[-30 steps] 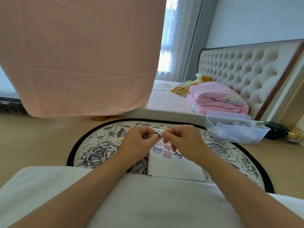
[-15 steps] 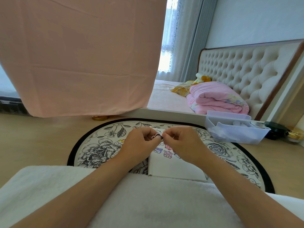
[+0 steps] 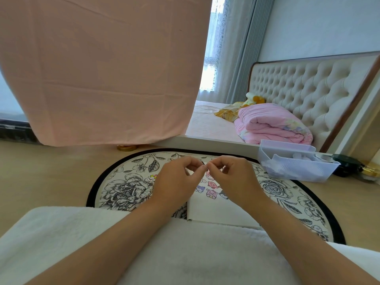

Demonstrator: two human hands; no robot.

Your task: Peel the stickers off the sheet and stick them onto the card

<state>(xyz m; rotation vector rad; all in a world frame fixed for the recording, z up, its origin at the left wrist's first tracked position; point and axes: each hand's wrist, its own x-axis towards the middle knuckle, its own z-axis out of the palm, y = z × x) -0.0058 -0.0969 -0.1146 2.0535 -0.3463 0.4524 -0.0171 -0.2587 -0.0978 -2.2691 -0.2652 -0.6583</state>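
Left hand (image 3: 176, 182) and right hand (image 3: 232, 178) meet fingertip to fingertip above the far end of the card (image 3: 218, 208). On each hand the thumb and forefinger are closed to a narrow pinch and the other fingers are curled loosely behind. Between the two pinches sits a small dark-edged sticker (image 3: 204, 163), held from both sides. It is too small to tell whether a backing piece is attached to it. Directly below the grip, the white card lies flat on the round floral mat (image 3: 123, 186), and its near edge touches the white towel (image 3: 185, 254) that covers the lap. Applied stickers (image 3: 211, 193), small pink and purple cartoon figures, occupy the part of the card just beneath and slightly right of the grip. The rest of the card nearer the body is bare. Left of the grip, just beside the left hand's knuckles, another small cartoon figure (image 3: 153, 177) lies on the mat. Whether it belongs to the sticker sheet cannot be told. Right of the grip and well apart, a clear plastic bin (image 3: 298, 173) stands on the floor. Beyond the grip are a hanging pink cloth (image 3: 102, 68) and a bed with a folded pink quilt (image 3: 273, 124).
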